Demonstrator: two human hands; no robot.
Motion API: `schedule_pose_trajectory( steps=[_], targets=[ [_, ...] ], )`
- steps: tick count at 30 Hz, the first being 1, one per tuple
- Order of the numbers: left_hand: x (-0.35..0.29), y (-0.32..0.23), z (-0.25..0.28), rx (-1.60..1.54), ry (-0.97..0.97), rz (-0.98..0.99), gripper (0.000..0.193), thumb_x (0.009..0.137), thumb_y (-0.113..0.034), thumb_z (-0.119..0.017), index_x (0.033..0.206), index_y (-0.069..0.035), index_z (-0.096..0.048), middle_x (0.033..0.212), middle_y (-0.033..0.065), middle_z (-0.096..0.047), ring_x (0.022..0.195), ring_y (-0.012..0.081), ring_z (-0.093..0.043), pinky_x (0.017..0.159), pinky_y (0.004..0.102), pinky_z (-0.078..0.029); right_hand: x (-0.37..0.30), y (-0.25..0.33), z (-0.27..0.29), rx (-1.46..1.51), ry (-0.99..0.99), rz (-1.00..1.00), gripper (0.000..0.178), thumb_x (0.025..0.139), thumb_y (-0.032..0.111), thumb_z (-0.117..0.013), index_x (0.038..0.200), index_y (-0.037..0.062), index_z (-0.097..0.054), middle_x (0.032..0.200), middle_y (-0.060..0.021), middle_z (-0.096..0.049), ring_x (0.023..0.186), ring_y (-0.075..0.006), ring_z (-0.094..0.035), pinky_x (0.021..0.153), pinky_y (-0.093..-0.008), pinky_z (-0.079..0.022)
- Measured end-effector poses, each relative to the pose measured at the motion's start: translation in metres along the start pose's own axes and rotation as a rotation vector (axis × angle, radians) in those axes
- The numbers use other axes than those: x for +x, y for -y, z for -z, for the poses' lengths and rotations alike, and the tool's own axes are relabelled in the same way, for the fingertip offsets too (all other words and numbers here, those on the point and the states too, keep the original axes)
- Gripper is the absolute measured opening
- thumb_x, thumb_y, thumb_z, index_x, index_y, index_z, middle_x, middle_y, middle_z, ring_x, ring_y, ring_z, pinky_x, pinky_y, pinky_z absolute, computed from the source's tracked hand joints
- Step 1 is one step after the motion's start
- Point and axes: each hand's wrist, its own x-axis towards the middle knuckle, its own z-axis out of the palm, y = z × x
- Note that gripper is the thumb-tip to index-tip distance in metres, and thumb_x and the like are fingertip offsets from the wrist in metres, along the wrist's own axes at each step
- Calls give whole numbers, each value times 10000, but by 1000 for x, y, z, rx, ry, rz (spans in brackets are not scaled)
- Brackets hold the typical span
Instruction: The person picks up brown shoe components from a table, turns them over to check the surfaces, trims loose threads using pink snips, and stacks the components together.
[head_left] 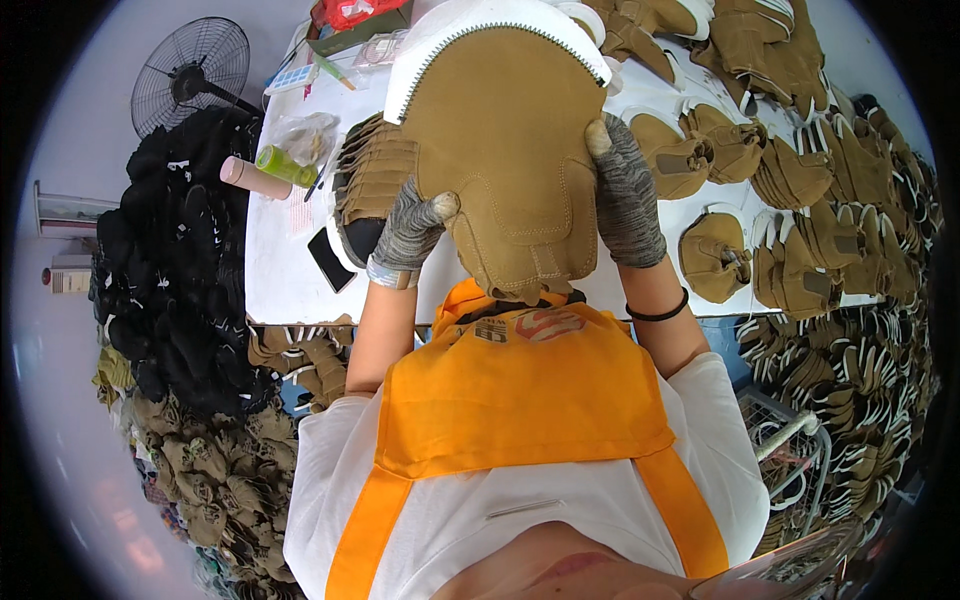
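Note:
Between my two hands I hold up a brown suede shoe upper (505,130), its wide rounded end away from me. A white lining edge (500,14) with dark zigzag stitching curves around that far end, and the stitched heel part hangs close to my apron. My left hand (415,222), in a grey knit glove with bare fingertips, grips the upper's left edge, thumb on top. On the right edge, my right hand (630,190) in a matching glove pinches it the same way. The fingers underneath are hidden.
Stacked brown pieces (375,165) lie on the white table (280,270) beside a black phone (331,260), a pink bottle (255,178) and a green bottle (286,165). More brown uppers (715,255) fill the right side. Left stand a black pile (180,260) and a fan (190,78).

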Motion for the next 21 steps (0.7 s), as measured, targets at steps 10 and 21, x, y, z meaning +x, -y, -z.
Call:
schedule_pose_trajectory(
  steps=[10,21],
  targets=[
    [-15,-3,6,75,-35,-28,757,689,-408,-805,1271,-23,-511,1188,51,-580,1091,175,-528,945,323,-417,1,-13,-1,-78,-41,-26,564,947,470,-478,1277,13,-489,1172,-91,-568,1023,-160,-551,902,-297,-451],
    [-61,-63,26,524,-214,-256,559,741,-305,-802,1131,27,-578,1027,110,-661,920,212,-649,823,339,-528,-32,10,-67,-269,263,98,724,818,323,-720,1385,39,-371,1310,-126,-474,1193,-217,-475,984,-342,-433]
  ],
)
